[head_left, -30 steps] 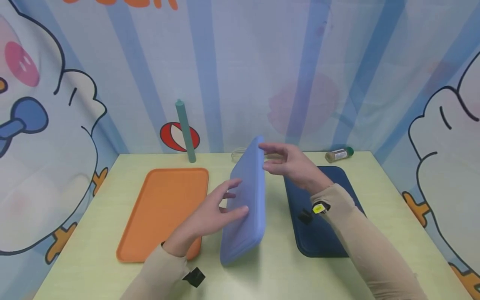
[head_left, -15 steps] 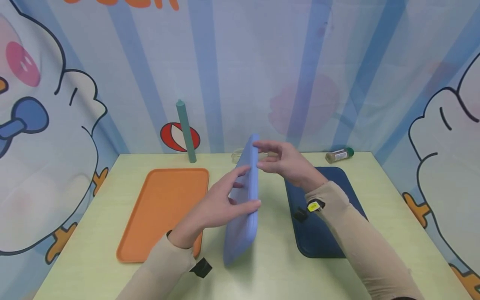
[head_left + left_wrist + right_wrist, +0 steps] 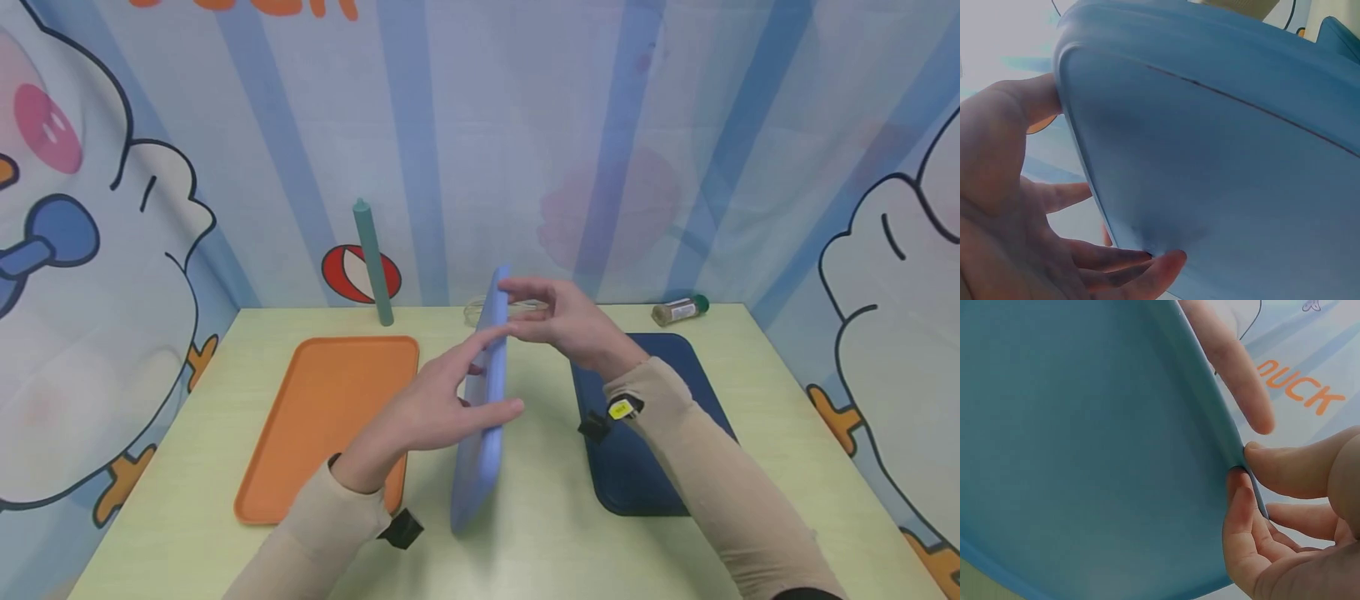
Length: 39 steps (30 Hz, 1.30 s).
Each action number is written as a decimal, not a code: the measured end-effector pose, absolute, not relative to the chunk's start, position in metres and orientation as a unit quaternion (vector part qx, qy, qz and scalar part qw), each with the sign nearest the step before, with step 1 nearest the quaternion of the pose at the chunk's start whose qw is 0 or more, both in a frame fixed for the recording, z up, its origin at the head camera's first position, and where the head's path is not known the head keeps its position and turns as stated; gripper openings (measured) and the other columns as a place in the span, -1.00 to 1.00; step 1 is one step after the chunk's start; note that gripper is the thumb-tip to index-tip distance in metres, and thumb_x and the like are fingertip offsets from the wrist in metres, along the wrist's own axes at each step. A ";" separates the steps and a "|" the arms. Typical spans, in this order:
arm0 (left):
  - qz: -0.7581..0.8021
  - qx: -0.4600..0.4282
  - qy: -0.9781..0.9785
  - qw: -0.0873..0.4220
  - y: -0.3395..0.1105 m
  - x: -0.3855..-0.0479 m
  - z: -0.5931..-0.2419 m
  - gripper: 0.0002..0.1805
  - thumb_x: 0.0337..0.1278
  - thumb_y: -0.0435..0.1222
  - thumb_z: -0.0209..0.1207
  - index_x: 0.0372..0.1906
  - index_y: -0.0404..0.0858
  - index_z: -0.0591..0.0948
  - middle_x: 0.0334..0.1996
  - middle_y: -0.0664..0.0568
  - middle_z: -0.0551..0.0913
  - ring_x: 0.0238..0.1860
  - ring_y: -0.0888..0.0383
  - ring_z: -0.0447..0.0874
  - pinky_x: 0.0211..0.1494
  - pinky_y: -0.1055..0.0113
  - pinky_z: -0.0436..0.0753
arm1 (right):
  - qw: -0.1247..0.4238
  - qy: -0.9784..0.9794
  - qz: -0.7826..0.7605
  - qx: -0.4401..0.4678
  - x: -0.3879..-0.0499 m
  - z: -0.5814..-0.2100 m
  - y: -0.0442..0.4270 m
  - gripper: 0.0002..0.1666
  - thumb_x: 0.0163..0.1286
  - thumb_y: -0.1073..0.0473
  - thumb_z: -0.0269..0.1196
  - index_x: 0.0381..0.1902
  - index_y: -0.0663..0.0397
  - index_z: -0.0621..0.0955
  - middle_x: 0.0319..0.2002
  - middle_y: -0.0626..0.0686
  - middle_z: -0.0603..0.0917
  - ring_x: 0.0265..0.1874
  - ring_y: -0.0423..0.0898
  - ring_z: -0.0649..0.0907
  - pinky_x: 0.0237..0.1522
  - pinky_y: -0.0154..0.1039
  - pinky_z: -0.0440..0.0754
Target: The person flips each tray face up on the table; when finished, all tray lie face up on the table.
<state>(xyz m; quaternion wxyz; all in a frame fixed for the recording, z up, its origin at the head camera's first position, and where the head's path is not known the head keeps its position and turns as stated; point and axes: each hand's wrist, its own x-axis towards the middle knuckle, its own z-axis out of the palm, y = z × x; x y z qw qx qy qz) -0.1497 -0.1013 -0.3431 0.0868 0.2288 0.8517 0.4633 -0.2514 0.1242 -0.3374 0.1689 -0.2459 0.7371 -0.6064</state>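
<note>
In the head view a periwinkle-blue tray (image 3: 480, 471) stands steeply on edge, held up between both hands. My right hand (image 3: 566, 321) pinches its far rim; in the right wrist view the thumb (image 3: 1297, 469) presses the outside and curled fingertips (image 3: 1240, 487) reach the inner side. My left hand (image 3: 431, 408) straddles the long rim with its fingers spread. Its thumb (image 3: 491, 414) and index finger extend across the rim. Up close in the left wrist view, the lower fingers (image 3: 1163, 272) touch the tray's broad flat face. An orange tray (image 3: 330, 425) lies left, a dark navy tray (image 3: 637, 467) right.
A teal stick-like cylinder (image 3: 372, 262) stands at the table's back left. Behind the held tray sits a wire whisk-like thing (image 3: 472, 311), partly hidden. A spice jar (image 3: 681, 310) with a green cap lies at the back right. A printed cloth (image 3: 510, 150) hangs behind the table.
The blue tray has turned more edge-on and shifted slightly left. My left thumb and index finger have moved from its face across the rim. The right hand has moved left with the tray.
</note>
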 end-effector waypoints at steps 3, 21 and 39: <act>0.452 0.236 0.856 0.087 -0.102 -0.149 -0.339 -0.13 0.32 0.06 0.36 0.63 0.26 0.22 0.57 0.14 0.31 0.37 -0.03 0.51 0.01 0.14 0.79 | 0.168 0.735 -0.606 -0.252 -0.252 -0.336 0.122 -0.24 0.49 0.35 0.32 0.58 0.18 0.35 0.49 0.20 0.40 0.37 0.23 0.57 0.29 0.06 0.63; 0.421 0.194 0.881 0.091 -0.102 -0.147 -0.332 -0.26 0.24 -0.25 0.22 0.54 0.04 0.36 0.45 0.00 0.46 0.28 -0.09 0.59 0.00 0.07 0.76 | 0.181 0.732 -0.603 -0.261 -0.253 -0.334 0.109 -0.27 0.50 0.36 0.30 0.57 0.18 0.37 0.45 0.21 0.42 0.34 0.19 0.61 0.21 -0.01 0.69; 0.437 0.145 0.886 0.063 -0.101 -0.146 -0.338 -0.41 0.23 -0.33 0.24 0.39 -0.10 0.49 0.42 -0.01 0.51 0.21 -0.09 0.68 -0.04 0.06 0.80 | 0.189 0.745 -0.570 -0.292 -0.255 -0.338 0.095 -0.25 0.50 0.38 0.29 0.59 0.15 0.35 0.46 0.27 0.42 0.29 0.19 0.62 0.20 -0.01 0.69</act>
